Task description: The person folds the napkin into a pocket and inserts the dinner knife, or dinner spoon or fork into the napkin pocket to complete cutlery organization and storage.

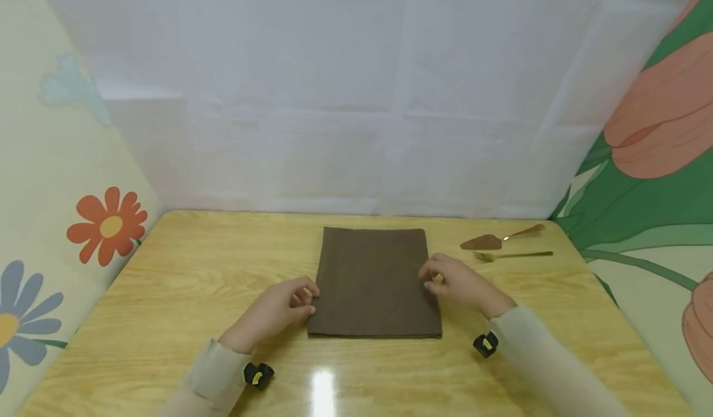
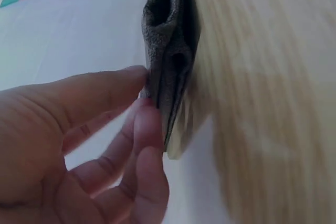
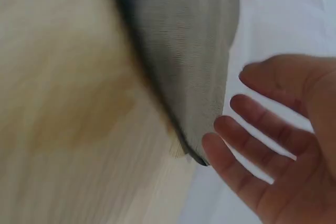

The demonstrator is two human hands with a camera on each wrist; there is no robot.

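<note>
No lettering could be read
A black wrist device (image 1: 266,373) low and left of centre in the head view and a second black device (image 1: 481,347) low and right of centre each bore a yellow patch (image 1: 257,378), illegibly small.

I log one brown cloth (image 1: 374,284): rectangular, folded in layers, lying flat on the tabletop (image 1: 223,250) at 6 o'clock from head-view centre.
</note>
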